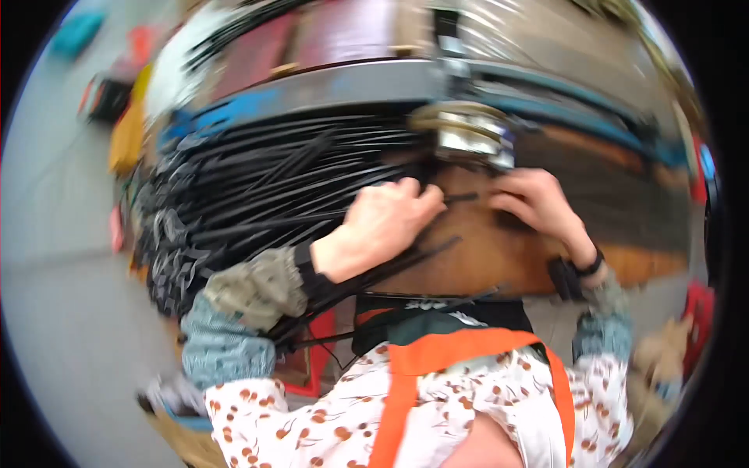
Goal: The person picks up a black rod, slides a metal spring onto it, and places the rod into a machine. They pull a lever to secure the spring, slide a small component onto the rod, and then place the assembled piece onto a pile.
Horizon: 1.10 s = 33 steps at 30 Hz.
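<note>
My left hand (pixel 386 222) rests on a thick bundle of long thin black strips (pixel 273 187) that fans out to the left over a brown wooden bench top (pixel 484 253). Its fingers are closed around the ends of some strips. My right hand (pixel 538 204) lies just to the right, fingers curled down on the wood beside one strip end (pixel 462 197); whether it grips that strip is unclear. A metal machine part (pixel 468 132) with a rounded top sits right behind both hands. The picture is motion-blurred.
A grey and blue machine frame (pixel 367 86) runs across behind the bundle. Grey floor (pixel 55 257) lies to the left, with yellow (pixel 129 132) and red (pixel 117 230) things at its edge. More black strips (pixel 234 31) lie at the back. A red box (pixel 320 359) sits below the bench.
</note>
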{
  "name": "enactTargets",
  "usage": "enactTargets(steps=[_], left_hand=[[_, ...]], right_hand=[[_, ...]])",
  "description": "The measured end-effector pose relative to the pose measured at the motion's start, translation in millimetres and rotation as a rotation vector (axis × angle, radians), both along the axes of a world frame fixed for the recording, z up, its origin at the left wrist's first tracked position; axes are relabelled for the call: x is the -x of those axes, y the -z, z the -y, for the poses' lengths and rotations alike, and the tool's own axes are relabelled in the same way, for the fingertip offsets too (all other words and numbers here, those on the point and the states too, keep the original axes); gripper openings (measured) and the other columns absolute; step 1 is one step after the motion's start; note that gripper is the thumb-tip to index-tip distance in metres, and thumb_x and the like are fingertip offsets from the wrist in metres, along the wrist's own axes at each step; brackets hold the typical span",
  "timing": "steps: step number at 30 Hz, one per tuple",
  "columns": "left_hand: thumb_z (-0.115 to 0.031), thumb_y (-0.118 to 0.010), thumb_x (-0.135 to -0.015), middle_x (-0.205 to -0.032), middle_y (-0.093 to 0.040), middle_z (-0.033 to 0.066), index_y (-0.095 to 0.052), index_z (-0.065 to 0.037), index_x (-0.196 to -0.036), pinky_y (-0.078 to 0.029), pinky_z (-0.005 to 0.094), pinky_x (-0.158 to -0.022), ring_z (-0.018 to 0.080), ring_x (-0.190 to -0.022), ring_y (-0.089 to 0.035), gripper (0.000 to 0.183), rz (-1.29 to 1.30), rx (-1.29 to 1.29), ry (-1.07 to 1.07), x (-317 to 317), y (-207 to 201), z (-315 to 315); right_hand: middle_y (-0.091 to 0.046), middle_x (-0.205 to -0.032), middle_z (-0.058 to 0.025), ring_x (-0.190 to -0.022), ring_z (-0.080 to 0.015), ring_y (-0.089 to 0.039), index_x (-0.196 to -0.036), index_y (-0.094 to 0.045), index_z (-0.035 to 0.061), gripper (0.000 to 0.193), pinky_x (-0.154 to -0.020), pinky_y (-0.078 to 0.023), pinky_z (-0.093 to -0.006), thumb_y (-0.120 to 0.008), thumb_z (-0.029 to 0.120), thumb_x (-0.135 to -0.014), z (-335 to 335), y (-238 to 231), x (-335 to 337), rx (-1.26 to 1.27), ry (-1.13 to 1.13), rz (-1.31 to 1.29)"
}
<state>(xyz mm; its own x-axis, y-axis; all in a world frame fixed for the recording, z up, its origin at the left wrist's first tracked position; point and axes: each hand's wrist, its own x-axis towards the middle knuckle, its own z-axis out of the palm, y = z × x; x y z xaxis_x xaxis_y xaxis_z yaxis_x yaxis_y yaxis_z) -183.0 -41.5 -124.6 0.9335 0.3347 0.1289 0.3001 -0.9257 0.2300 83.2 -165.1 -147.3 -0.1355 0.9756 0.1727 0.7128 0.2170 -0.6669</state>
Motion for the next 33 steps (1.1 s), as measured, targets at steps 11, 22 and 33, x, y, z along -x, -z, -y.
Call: enactTargets(steps=[11, 22, 33], left_hand=[[-0.031, -0.064, -0.098, -0.063, -0.056, 0.0060, -0.058, -0.014, -0.091, -0.046, 0.0394, -0.040, 0.0275, -0.049, -0.062, 0.019, -0.025, -0.074, 0.203, -53, -37, 28], [0.002, -0.057, -0.087, -0.091, -0.055, 0.0144, -0.053, 0.001, -0.128, -0.049, 0.0442, -0.065, 0.0335, -0.082, -0.059, 0.041, 0.000, -0.329, 0.299, -111, -103, -5], [0.000, -0.056, -0.087, -0.084, -0.055, 0.0105, -0.052, 0.000, -0.137, -0.047, 0.0419, -0.070, 0.0304, -0.078, -0.055, 0.050, -0.032, -0.439, 0.414, -188, -102, -44]], right_hand=[[-0.055, -0.064, -0.0027, -0.060, -0.0210, -0.052, -0.110, -0.076, 0.0123, 0.038, -0.055, -0.044, -0.0341, -0.083, 0.026, -0.075, 56, 24, 7, -0.502, 0.324, 0.042], [-0.068, -0.095, -0.0061, -0.094, -0.0270, -0.067, -0.130, -0.063, 0.0105, 0.052, -0.077, -0.059, -0.0380, -0.075, 0.037, -0.087, 84, 21, -111, -0.519, 0.705, 0.326], [-0.067, -0.084, -0.0134, -0.076, -0.0310, -0.068, -0.129, -0.062, 0.0099, 0.044, -0.066, -0.056, -0.0426, -0.072, 0.019, -0.087, 84, 34, -184, -0.569, 0.975, 0.323]])
